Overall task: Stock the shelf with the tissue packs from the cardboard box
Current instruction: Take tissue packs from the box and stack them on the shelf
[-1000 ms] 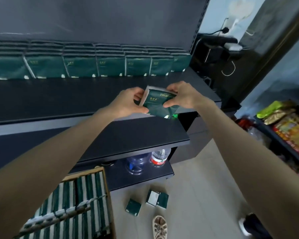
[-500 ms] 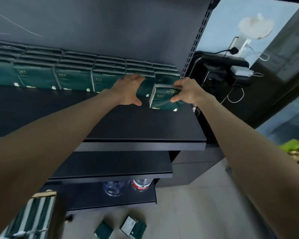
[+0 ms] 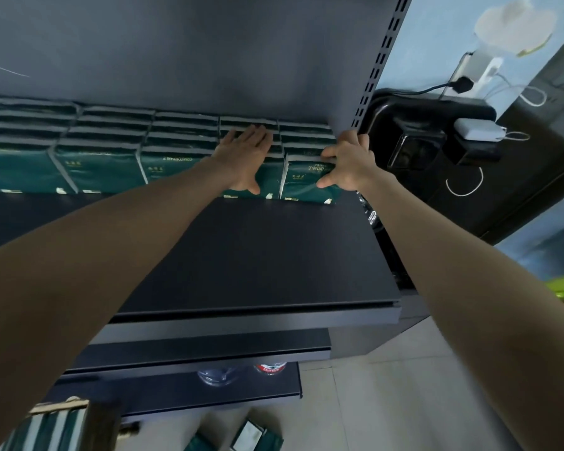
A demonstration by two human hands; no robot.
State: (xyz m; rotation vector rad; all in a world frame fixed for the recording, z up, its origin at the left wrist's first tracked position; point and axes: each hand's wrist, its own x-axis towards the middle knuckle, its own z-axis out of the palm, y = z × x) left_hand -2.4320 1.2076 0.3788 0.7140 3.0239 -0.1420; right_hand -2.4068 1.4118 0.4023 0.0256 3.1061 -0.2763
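tissue pack: we see one dark green tissue pack [image 3: 302, 187] standing upright on the shelf [image 3: 258, 255], at the right end of the front row, its bottom edge on the dark board.
right hand: the right hand [image 3: 347, 162] grips this pack, with the thumb pressed on the front face and the fingers curled over the top edge. the wrist sits just beside the slotted post [image 3: 378, 60].
left hand: the left hand [image 3: 245, 151] lies flat with straight fingers on top of the neighbouring pack [image 3: 267, 187]. its thumb hangs down that pack's front, and it holds nothing.
arms: both bare forearms reach forward and up from the lower corners, nearly straight.
gap: a thin dark slit separates the held pack from its neighbour.
row of packs: the row of packs [image 3: 101, 164] runs left along the back of the shelf, several deep, with fronts facing us.
cardboard box: we see only a corner of the cardboard box [image 3: 59, 403] at the lower left, with green and white pack edges inside.
below: two bottles [image 3: 271, 367] stand under a lower shelf [image 3: 209, 353]. loose packs [image 3: 251, 437] lie on the floor [image 3: 388, 402].
hard to make out: the right fingertips are hidden behind the pack's top. most of the print on the packs is too blurred for us to read. the floor packs are cut off by the frame's bottom edge.
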